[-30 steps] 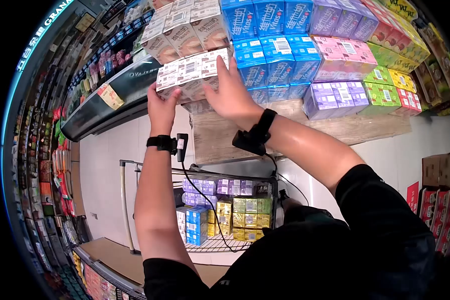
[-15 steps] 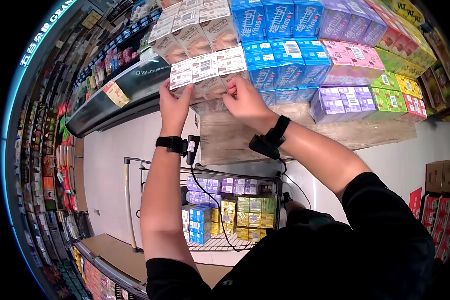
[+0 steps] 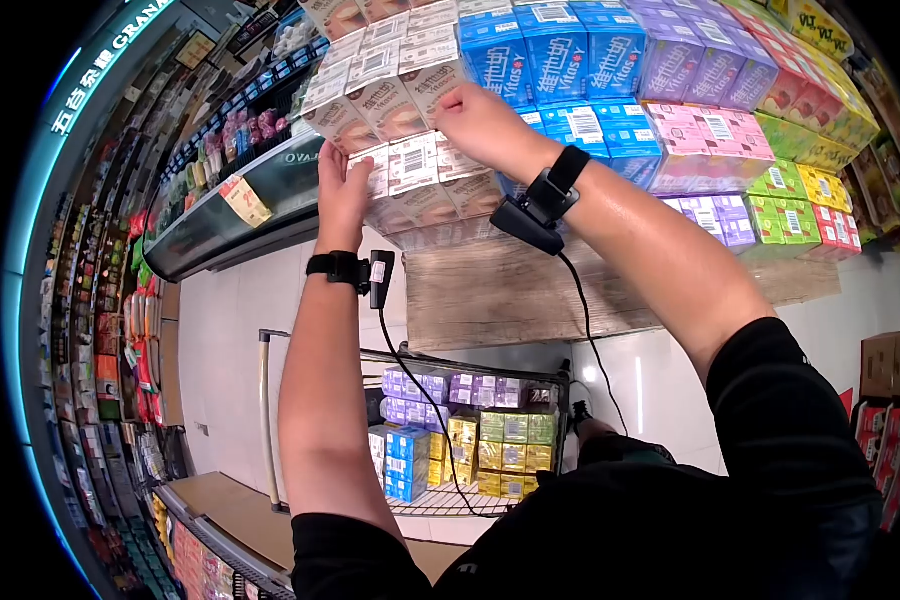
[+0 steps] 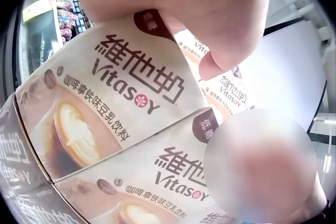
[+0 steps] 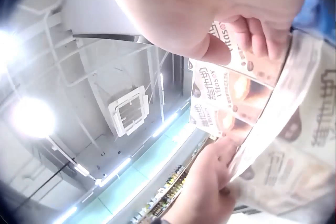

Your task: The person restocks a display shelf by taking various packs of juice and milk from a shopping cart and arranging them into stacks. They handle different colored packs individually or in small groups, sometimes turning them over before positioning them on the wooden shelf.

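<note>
A film-wrapped pack of beige Vitasoy coffee-latte soy drink cartons (image 3: 432, 200) sits at the display's left front. My left hand (image 3: 342, 205) grips its left end, thumb by the top edge and fingers round the side; the left wrist view shows the hand (image 4: 194, 8) over a carton top (image 4: 113, 98). My right hand (image 3: 495, 130) is higher, its fingers curled at the lower right of the stacked beige packs (image 3: 380, 105) behind. In the right wrist view, that hand's curled fingers (image 5: 257, 37) are against the carton fronts (image 5: 236, 90), with my left hand (image 5: 202, 179) below.
Blue Vitasoy packs (image 3: 555, 60), purple packs (image 3: 705, 50) and pink packs (image 3: 710, 140) stand to the right on a wood-topped platform (image 3: 530, 295). Below is a wire cart (image 3: 420, 355) loaded with several drink packs. A dark refrigerated case (image 3: 240, 215) lies left.
My right hand has left the front pack's top, curled its fingers at its front, then risen to the packs behind. My left hand stays at the left end. The head view has shifted slightly.
</note>
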A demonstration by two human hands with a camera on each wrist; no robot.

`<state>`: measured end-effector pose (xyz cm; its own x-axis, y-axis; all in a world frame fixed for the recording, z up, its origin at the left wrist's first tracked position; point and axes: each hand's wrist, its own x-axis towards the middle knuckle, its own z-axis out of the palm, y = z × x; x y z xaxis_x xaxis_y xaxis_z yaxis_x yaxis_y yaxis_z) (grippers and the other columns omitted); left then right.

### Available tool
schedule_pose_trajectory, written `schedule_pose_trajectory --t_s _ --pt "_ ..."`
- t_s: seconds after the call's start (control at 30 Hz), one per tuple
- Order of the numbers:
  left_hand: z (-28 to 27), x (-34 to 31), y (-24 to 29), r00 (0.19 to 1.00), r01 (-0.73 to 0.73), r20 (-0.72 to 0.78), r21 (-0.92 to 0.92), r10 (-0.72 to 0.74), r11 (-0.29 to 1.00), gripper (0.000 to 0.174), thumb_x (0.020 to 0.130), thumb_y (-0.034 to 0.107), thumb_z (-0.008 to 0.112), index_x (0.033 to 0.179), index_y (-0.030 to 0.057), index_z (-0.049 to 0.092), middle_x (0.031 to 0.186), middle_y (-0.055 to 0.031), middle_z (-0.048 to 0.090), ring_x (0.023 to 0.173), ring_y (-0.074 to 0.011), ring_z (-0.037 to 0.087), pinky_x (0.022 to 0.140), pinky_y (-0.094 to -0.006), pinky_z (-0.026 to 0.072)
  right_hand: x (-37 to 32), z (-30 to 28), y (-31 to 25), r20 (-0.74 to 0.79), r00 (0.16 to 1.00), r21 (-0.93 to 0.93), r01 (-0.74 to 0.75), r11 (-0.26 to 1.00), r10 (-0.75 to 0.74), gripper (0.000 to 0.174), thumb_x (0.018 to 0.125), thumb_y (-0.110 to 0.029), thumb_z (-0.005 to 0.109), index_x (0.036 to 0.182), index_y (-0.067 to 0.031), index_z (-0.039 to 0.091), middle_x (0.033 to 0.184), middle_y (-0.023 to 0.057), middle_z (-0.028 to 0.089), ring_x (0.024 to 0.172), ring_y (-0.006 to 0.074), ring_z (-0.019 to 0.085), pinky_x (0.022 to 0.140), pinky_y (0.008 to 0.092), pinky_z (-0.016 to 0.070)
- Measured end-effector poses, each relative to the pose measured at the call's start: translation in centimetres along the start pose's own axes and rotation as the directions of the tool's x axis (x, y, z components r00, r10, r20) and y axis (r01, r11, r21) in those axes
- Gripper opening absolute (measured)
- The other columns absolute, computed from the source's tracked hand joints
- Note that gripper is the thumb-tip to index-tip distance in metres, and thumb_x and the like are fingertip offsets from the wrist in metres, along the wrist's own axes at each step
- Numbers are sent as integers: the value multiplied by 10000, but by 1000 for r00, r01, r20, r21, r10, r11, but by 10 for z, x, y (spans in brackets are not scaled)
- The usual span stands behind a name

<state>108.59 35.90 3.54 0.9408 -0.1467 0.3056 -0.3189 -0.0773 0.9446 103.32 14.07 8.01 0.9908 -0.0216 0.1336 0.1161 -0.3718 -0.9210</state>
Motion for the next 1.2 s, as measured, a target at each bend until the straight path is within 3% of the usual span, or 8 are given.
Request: schedule_pose_trajectory --t_s 0.37,0.6,0.77,0.83,1.0,1.07,1.13,1.2 --pt "-14 -8 8 993 9 120 88 -20 996 694 854 69 593 1427 -74 228 1435 -218 399 1369 -251 349 1106 -320 270 -14 9 10 -169 969 -79 171 982 -182 256 887 -214 599 1024 2 609 918 83 653 840 163 615 757 277 495" --pt "-68 -88 9 980 173 -71 -172 -188 970 558 993 345 432 1426 6 331 1431 -168 422 1323 -263 413 1097 -365 320 -111 82 -9 302 930 490 37 871 -209 168 969 -166 511 992 -22 594 932 32 623 853 105 596 761 243 483" --pt "-149 -221 -14 903 247 -311 -189 -296 951 519 1012 379 381 1371 4 404 1386 -153 478 1277 -249 461 1067 -382 346 -164 166 15 508 858 517 -240 821 -69 238 950 -231 516 1001 -15 602 931 39 626 892 108 592 790 251 474" --pt "-186 -286 -32 835 340 -401 -160 -376 927 528 1007 406 395 1370 22 408 1378 -139 484 1255 -249 473 1059 -370 343 -180 203 28 586 810 512 -382 769 12 307 974 -302 491 1057 -22 586 992 42 625 956 115 587 834 271 473" --pt "-236 -441 -80 325 581 -634 -452 -702 677 647 961 456 395 1428 16 313 1499 -193 287 1364 -288 313 1114 -422 251 -219 297 47 726 677 347 -517 783 125 357 1007 -334 436 1152 -30 555 1114 76 608 1032 144 583 878 279 460" --pt "-221 -461 -63 247 533 -597 -574 -763 622 602 950 427 405 1365 -10 394 1435 -190 398 1301 -280 416 1064 -391 340 -231 340 62 756 641 264 -477 838 127 361 998 -335 454 1167 -32 553 1125 69 606 1034 151 581 888 280 447" --pt "-271 -550 -176 295 429 -587 -623 -754 653 565 925 381 472 1264 -70 462 1208 -176 580 1062 -278 589 890 -346 472 -244 388 87 763 636 219 -421 880 114 369 985 -340 490 1116 -7 583 1025 46 618 953 125 566 851 257 441" --pt "-253 -549 -151 129 612 -759 -446 -639 653 600 909 310 518 1310 -119 394 1208 -234 564 1091 -280 571 954 -350 432 -254 430 109 744 664 161 -287 944 75 424 960 -403 523 1049 0 621 845 64 631 798 163 577 740 304 458"
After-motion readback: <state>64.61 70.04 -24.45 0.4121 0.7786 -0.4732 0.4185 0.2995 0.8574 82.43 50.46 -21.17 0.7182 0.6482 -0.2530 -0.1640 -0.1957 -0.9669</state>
